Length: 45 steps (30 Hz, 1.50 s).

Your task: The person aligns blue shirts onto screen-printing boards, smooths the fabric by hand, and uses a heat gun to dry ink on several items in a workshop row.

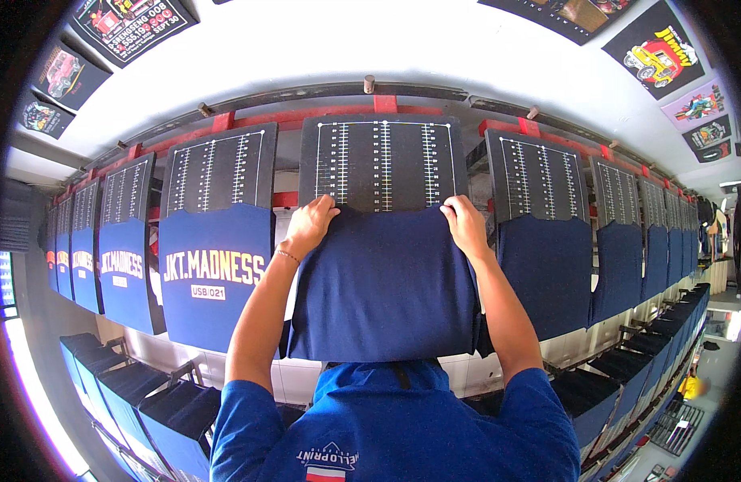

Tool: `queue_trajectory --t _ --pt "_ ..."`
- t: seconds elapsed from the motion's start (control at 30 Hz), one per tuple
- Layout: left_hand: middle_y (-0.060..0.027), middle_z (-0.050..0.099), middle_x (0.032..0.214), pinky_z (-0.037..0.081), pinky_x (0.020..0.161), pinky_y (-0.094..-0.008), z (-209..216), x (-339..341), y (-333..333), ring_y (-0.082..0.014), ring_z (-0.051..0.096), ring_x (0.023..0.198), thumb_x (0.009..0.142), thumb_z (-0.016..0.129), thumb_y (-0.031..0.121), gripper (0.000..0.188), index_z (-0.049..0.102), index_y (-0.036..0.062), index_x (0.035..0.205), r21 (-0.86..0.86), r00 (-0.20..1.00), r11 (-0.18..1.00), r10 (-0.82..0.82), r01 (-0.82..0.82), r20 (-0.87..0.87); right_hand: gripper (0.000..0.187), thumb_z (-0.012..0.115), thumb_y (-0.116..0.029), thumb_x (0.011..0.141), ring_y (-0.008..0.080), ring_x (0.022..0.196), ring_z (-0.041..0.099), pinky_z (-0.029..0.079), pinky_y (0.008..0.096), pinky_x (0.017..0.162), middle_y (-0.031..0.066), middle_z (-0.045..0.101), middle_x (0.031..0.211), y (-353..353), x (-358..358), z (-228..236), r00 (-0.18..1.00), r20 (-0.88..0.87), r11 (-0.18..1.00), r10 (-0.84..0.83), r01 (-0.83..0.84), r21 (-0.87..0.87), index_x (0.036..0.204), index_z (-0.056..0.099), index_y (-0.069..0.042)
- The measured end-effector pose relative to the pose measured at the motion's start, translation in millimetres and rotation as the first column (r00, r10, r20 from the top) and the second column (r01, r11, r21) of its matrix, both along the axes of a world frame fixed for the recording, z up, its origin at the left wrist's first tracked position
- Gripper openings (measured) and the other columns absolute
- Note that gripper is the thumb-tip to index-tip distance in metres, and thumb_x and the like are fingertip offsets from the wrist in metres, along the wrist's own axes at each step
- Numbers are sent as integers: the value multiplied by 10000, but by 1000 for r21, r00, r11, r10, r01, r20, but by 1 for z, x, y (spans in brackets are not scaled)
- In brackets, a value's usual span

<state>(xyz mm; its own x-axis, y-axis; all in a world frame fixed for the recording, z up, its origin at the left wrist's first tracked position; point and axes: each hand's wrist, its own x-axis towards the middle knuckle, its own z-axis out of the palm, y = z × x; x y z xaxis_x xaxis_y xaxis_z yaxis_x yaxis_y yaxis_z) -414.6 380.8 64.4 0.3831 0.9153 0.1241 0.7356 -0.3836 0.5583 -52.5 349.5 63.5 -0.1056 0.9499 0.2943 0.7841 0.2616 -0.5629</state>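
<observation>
A plain navy T-shirt (384, 281) is pulled over the lower part of a black printing board (402, 165) straight ahead. White ruler lines run down the board's bare far end. At the left corner of the shirt's upper edge, my left hand (312, 225) is closed on the fabric in a pinch. The opposite corner is pinched by my right hand (465, 225). Between my hands the upper edge lies across the board with a slight dip. The shirt's front looks mostly smooth, and its near end hangs over the board's near edge.
On the left, a board carries a navy shirt (214, 273) with pale lettering, and more printed shirts follow. Plain navy shirts (543, 265) cover boards on the right. A red and black rail (384, 104) runs behind them. Lower racks of dressed boards (173, 410) flank me.
</observation>
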Motion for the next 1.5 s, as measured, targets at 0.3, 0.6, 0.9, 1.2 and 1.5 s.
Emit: queue_trajectory --t 0.3,0.6,0.9,1.2,1.5 --pt "-118 617 964 493 738 -448 -14 1 3 -332 610 906 891 643 266 234 549 72 981 7 985 998 59 -59 -159 167 631 -218 901 332 866 624 491 435 720 107 619 935 6 -5 -6 986 158 996 -48 59 -64 965 561 -82" --pt "-179 430 1435 250 1124 -585 17 -64 -59 -408 310 1391 897 613 316 561 474 47 1369 172 706 941 332 -291 -625 597 509 -372 966 404 1386 317 238 544 1131 251 381 1458 -63 10 39 767 639 952 -48 228 -203 1405 400 18" --pt "-143 378 1495 249 1143 -533 11 3 -143 -374 294 1411 820 708 229 621 478 101 1382 15 955 987 -154 163 -255 706 642 -352 892 474 1371 328 254 588 1115 312 365 1454 -82 -66 4 940 339 997 34 -9 -76 1377 401 101" --pt "-294 409 1435 274 1130 -496 49 -22 -157 -451 347 1358 965 512 223 463 501 -88 1308 127 864 866 496 -483 -92 785 473 -514 951 432 1430 224 167 595 1141 293 305 1503 -60 -93 -4 900 431 984 -66 131 -122 1405 361 117" --pt "-245 459 1403 322 1096 -521 32 -118 -255 -459 419 1292 857 646 97 385 572 9 1225 82 777 782 623 -617 -94 758 583 -511 885 385 1382 333 250 607 1098 225 395 1469 -69 -223 -17 900 288 935 328 -352 36 1369 444 55"
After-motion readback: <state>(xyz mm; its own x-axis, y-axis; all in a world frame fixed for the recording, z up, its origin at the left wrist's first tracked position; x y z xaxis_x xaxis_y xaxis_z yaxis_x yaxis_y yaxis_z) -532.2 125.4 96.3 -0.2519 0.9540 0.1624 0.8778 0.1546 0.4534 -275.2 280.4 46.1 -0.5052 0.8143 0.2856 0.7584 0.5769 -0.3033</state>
